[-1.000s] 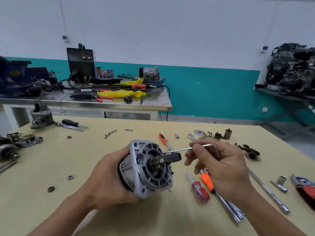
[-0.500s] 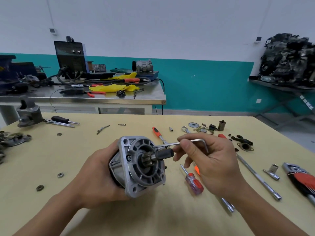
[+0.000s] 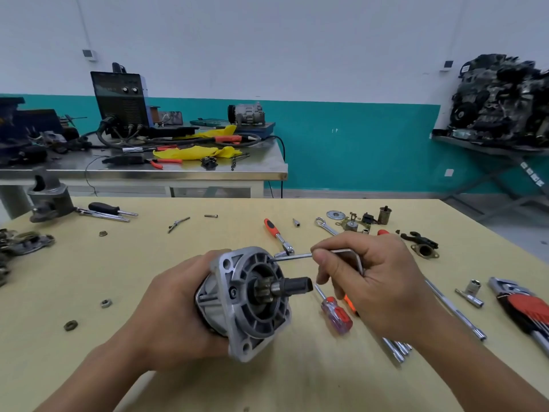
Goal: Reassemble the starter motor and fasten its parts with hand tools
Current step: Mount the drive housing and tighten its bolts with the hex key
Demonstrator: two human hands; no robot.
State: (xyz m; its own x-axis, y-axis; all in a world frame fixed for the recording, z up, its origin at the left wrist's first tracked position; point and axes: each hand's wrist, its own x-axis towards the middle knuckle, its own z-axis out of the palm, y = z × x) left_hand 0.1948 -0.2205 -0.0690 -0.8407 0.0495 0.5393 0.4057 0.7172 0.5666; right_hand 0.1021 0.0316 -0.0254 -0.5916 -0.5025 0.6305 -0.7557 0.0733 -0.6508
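The starter motor [image 3: 252, 304] is held above the yellow table [image 3: 148, 263], its grey flanged end facing right with the pinion shaft [image 3: 292, 286] sticking out. My left hand [image 3: 178, 313] grips the motor body from the left. My right hand [image 3: 371, 281] pinches a silver L-shaped hex key [image 3: 294, 256] between thumb and fingers. The key's long arm lies level, and its tip sits at the upper edge of the flange.
Under my right hand lie a red-handled screwdriver [image 3: 335, 315], socket extensions [image 3: 457, 313] and a hex key set [image 3: 525, 310]. A ratchet [image 3: 276, 233], washers and small parts lie farther back. Loose nuts [image 3: 70, 325] and motor parts [image 3: 50, 200] sit at the left. A steel bench [image 3: 148, 171] stands behind.
The view has tilted and shifted slightly. The hex key's tip has moved from near the shaft up to the top edge of the flange. My left hand keeps its grip on the motor.
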